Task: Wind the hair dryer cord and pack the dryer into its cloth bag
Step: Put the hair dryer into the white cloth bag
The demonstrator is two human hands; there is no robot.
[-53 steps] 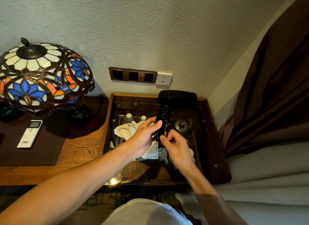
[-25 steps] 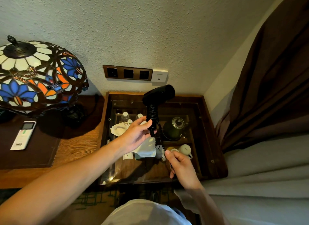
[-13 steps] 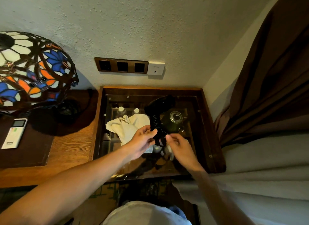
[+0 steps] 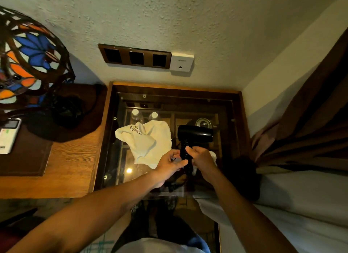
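Note:
A black hair dryer (image 4: 195, 134) is held upright over the glass-topped table (image 4: 239, 132), its barrel pointing right. Its coiled black cord (image 4: 185, 149) is wrapped around the handle. My left hand (image 4: 169, 166) grips the lower handle and cord from the left. My right hand (image 4: 202, 159) holds the handle from the right, thumb pressed on the wound cord. The cream cloth bag (image 4: 146, 141) with black lettering lies crumpled on the glass just left of the dryer.
A stained-glass lamp (image 4: 28, 64) and a white remote (image 4: 8, 135) stand on the wooden desk at left. Bottles, a kettle and cups show under the glass. A socket panel (image 4: 134, 57) is on the wall. Brown curtain and white bedding lie to the right.
The dryer has swung from tilted to upright with its barrel now pointing right. My right hand came back up from below and closed on the handle. The view has tipped downward.

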